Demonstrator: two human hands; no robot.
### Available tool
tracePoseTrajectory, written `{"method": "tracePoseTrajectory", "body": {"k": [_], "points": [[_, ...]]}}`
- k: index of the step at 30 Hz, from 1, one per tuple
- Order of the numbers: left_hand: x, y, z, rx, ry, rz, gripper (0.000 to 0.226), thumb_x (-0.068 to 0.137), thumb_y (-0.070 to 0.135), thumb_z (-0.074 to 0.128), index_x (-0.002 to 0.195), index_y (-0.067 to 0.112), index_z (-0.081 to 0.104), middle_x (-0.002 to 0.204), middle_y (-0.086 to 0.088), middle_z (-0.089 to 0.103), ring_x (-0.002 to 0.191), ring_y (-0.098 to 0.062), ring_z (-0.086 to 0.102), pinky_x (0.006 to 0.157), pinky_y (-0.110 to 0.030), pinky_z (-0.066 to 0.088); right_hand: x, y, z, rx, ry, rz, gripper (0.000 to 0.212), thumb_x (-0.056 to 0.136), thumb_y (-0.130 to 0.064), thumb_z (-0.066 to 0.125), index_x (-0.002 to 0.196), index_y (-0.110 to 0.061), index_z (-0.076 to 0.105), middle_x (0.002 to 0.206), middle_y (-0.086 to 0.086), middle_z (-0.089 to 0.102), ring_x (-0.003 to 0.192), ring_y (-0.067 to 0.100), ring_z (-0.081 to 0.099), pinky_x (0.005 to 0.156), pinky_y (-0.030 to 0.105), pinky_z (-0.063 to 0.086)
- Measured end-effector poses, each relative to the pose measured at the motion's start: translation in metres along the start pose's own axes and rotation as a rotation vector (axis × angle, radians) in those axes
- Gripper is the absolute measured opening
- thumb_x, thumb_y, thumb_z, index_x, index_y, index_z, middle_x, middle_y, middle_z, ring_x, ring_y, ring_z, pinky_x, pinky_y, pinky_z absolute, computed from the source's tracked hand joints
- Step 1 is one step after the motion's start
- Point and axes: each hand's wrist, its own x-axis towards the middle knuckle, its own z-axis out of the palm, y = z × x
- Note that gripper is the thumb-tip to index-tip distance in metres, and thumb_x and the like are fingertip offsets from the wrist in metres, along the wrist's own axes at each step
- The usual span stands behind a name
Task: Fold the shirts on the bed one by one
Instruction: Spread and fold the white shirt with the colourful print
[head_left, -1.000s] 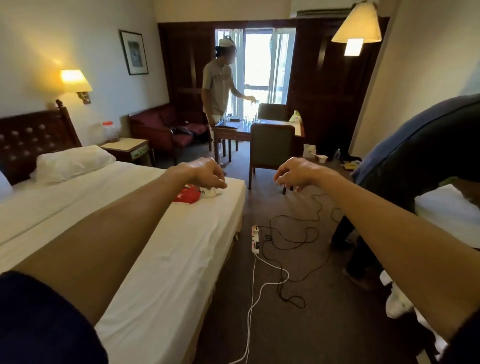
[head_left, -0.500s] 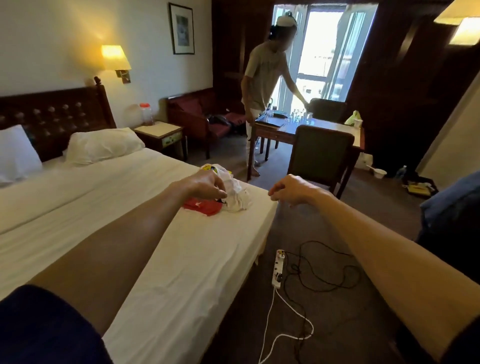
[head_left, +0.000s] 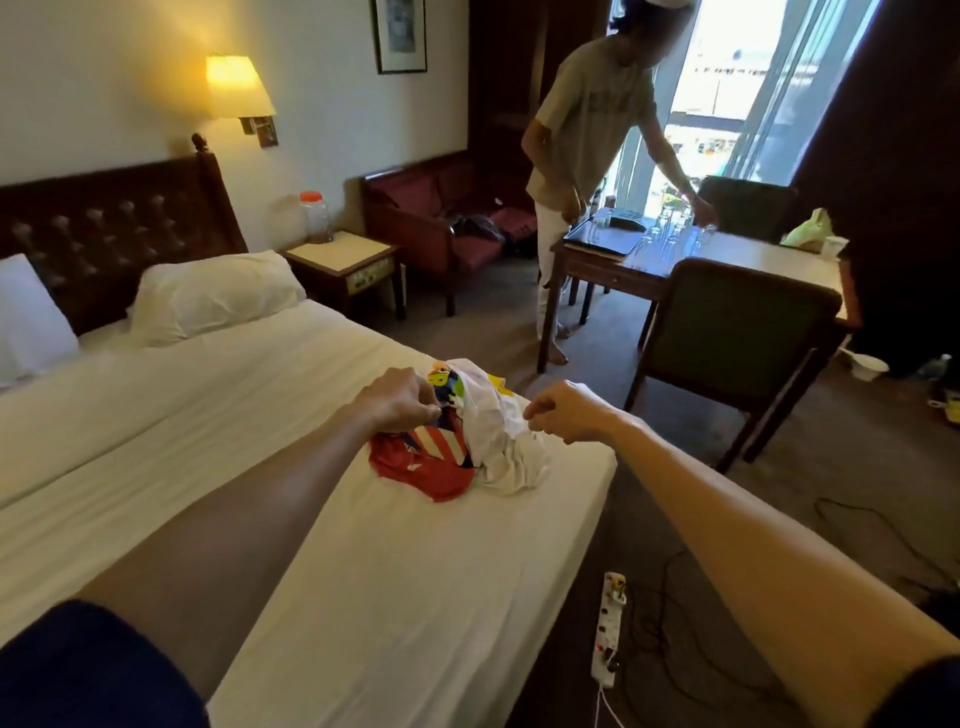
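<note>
Left hand (head_left: 400, 402) and right hand (head_left: 563, 418) each pinch the crumpled shirts (head_left: 467, 441) on the bed (head_left: 363, 571)

Pretty clearly a hotel room, not somebody's bedroom.

There was a bed (head_left: 156, 441) made up in plain white sheets with two white pillows (head_left: 208, 301), backed by a dark tufted headboard (head_left: 119, 223), and a lit wall lamp (head_left: 236, 88) mounted above it near a framed picture (head_left: 400, 34). A small nightstand (head_left: 345, 265) sat beside the bed, with a dark red sofa (head_left: 441, 208) past that. By the tall window (head_left: 727, 93) stood a wooden table (head_left: 753, 260) with green upholstered chairs (head_left: 727, 332), all on wall-to-wall carpet (head_left: 857, 467), and heavy dark wood panelling ran around the window side.
</note>
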Motion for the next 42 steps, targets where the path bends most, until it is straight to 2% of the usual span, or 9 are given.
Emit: {"method": "tracePoseTrajectory", "body": {"k": [6, 11, 14, 21, 27, 31, 35, 39, 42], "points": [[0.12, -0.027, 0.038, -0.02, 0.127, -0.134, 0.013, 0.089, 0.027, 0.063, 0.09, 0.019, 0.073, 0.09, -0.002, 0.071, 0.081, -0.02, 0.064, 0.07, -0.033, 0.054, 0.151, 0.041, 0.005, 0.015, -0.121, 0.018, 0.018, 0.094, -0.019, 0.063, 0.108, -0.014, 0.074, 0.103, 0.009, 0.067, 0.09, 0.027, 0.066, 0.073, 0.032, 0.06], [0.229, -0.06, 0.088, -0.037, 0.069, -0.257, 0.014, 0.092, 0.024, 0.056, 0.097, 0.02, 0.069, 0.092, -0.001, 0.07, 0.084, -0.021, 0.065, 0.07, -0.036, 0.055, 0.286, 0.089, 0.035, 0.019, -0.219, 0.022, 0.022, 0.094, -0.018, 0.06, 0.11, -0.013, 0.075, 0.102, 0.001, 0.067, 0.078, 0.007, 0.055, 0.06, 0.007, 0.042], [0.294, -0.073, 0.12, -0.042, 0.044, -0.257, 0.021, 0.094, 0.025, 0.055, 0.109, 0.02, 0.067, 0.102, -0.001, 0.069, 0.092, -0.022, 0.065, 0.072, -0.037, 0.055, 0.352, 0.123, 0.066, 0.058, -0.258, 0.092, 0.023, 0.092, -0.017, 0.058, 0.108, -0.011, 0.075, 0.11, 0.004, 0.071, 0.102, 0.018, 0.063, 0.085, 0.022, 0.047], [0.417, -0.096, 0.197, 0.129, -0.087, -0.094, 0.043, 0.092, 0.0, 0.05, 0.13, 0.018, 0.057, 0.138, -0.003, 0.048, 0.128, -0.027, 0.046, 0.086, -0.043, 0.052, 0.453, 0.189, 0.148, 0.154, -0.267, 0.263, 0.048, 0.092, -0.025, 0.06, 0.138, -0.012, 0.051, 0.132, 0.011, 0.06, 0.121, 0.029, 0.056, 0.089, 0.029, 0.046], [0.486, -0.126, 0.241, 0.445, -0.217, 0.084, 0.06, 0.097, 0.0, 0.047, 0.151, 0.024, 0.035, 0.166, -0.004, 0.003, 0.151, -0.029, 0.01, 0.112, -0.052, 0.031, 0.51, 0.217, 0.203, 0.187, -0.187, 0.354, 0.049, 0.092, -0.03, 0.059, 0.133, -0.005, 0.05, 0.125, 0.017, 0.059, 0.115, 0.037, 0.057, 0.09, 0.042, 0.05], [0.51, -0.141, 0.26, 0.548, -0.206, 0.138, 0.06, 0.094, 0.009, 0.056, 0.149, 0.021, 0.035, 0.16, -0.006, 0.021, 0.146, -0.028, 0.017, 0.11, -0.051, 0.031, 0.528, 0.229, 0.223, 0.173, -0.136, 0.375, 0.021, 0.092, -0.024, 0.058, 0.098, -0.006, 0.067, 0.101, 0.017, 0.066, 0.099, 0.036, 0.062, 0.076, 0.039, 0.051], [0.518, -0.145, 0.266, 0.579, -0.099, 0.133, 0.031, 0.095, 0.011, 0.05, 0.124, 0.017, 0.059, 0.133, 0.001, 0.053, 0.129, -0.026, 0.039, 0.1, -0.039, 0.037, 0.524, 0.232, 0.228, 0.178, -0.018, 0.304, 0.019, 0.096, -0.018, 0.053, 0.092, -0.007, 0.068, 0.1, 0.015, 0.063, 0.098, 0.034, 0.058, 0.08, 0.04, 0.048], [0.501, -0.146, 0.251, 0.371, 0.046, 0.089, 0.023, 0.095, 0.013, 0.047, 0.106, 0.018, 0.067, 0.113, 0.003, 0.064, 0.116, -0.023, 0.05, 0.093, -0.034, 0.034, 0.512, 0.205, 0.214, 0.354, 0.139, 0.254, 0.023, 0.096, -0.022, 0.044, 0.074, -0.014, 0.046, 0.077, 0.006, 0.056, 0.079, 0.03, 0.054, 0.074, 0.049, 0.045], [0.473, -0.146, 0.216, 0.088, 0.24, 0.042, 0.01, 0.089, 0.01, 0.058, 0.092, 0.006, 0.066, 0.094, -0.009, 0.067, 0.096, -0.03, 0.06, 0.083, -0.04, 0.043, 0.505, 0.171, 0.185, 0.446, 0.207, 0.167, 0.018, 0.093, -0.027, 0.039, 0.082, -0.017, 0.05, 0.073, 0.006, 0.057, 0.075, 0.03, 0.055, 0.069, 0.048, 0.044]]}}
